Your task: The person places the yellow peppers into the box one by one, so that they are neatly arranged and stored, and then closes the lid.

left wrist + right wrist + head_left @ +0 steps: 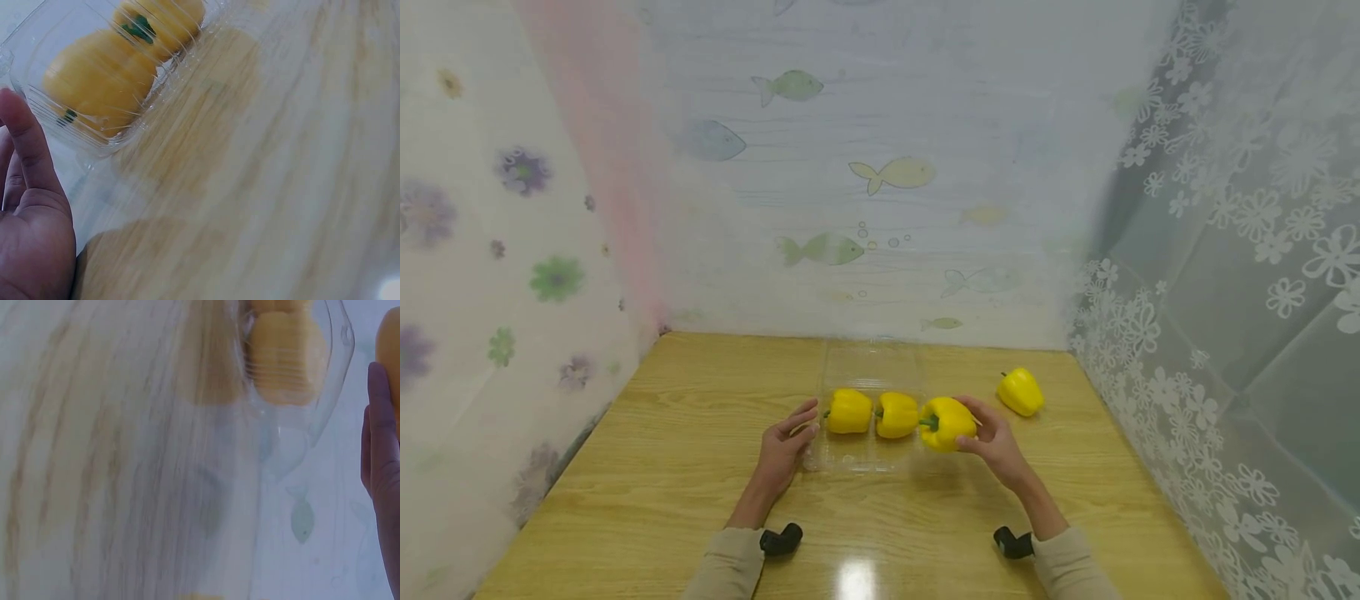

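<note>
While the box [850, 459] seems half packed, the right hand [998, 447] should lower in its held pepper [953, 422], left hand [781, 448] loose.

Three views: one high from your head, two low from your wrists.
Your head camera looks forward and down from farther back, across the wooden table [662, 467] to the fish-print backdrop [985, 150]. Your left wrist camera sits close, its picture aslant, with your left hand [37, 219] at the left edge; your right wrist camera, rolled nearly sideways, has your right hand [384, 469] at the right edge. All three share the clear container [850, 463]; head and right wrist share the backdrop.
</note>
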Motion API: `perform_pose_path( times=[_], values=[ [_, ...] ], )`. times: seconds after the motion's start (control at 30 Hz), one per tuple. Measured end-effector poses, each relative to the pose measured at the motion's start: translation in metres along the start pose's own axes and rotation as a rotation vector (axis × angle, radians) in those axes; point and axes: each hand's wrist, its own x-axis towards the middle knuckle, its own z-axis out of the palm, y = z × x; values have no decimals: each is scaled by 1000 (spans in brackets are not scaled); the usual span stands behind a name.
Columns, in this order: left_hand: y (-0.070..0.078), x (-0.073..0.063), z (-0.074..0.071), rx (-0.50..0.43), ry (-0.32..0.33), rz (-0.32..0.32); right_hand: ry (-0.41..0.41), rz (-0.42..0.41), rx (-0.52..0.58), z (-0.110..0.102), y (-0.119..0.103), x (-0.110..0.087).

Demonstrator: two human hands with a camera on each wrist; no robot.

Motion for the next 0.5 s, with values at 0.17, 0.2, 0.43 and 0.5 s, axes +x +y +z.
perform_pose_path(
  times=[0.17, 0.2, 0.43, 0.5],
  values=[
    [0, 1, 1, 5, 1, 17, -13, 4, -42, 8, -1, 3],
    [-1, 1, 0, 1, 0, 21, -17, 4, -47, 9, -1, 4],
    [-2, 1, 0, -2, -3, 18, -32, 40, -63, 19, 2, 7],
    [-2, 1, -1, -1, -7, 14, -39, 40, -70, 22, 3, 7]
  ],
)
